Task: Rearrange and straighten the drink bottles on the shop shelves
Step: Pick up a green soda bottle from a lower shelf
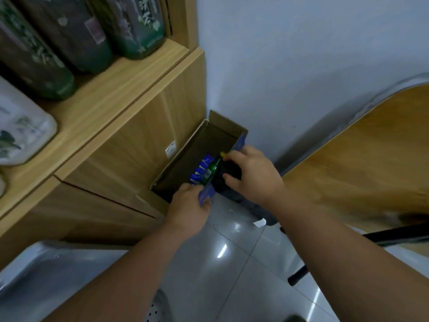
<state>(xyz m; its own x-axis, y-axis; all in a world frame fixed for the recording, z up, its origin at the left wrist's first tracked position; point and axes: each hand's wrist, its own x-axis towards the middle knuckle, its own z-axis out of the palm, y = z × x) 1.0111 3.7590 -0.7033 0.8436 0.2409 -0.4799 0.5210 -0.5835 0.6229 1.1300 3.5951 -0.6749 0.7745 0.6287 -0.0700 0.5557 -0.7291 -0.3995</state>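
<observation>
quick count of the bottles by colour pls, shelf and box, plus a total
large dark bottles on the shelf: 3
small green bottle in the cardboard box: 1
total: 4 bottles
blue packs in the box: too blurred to count, left out

Head-worn view, steeply downward, seemingly near the floor point(232, 263).
</observation>
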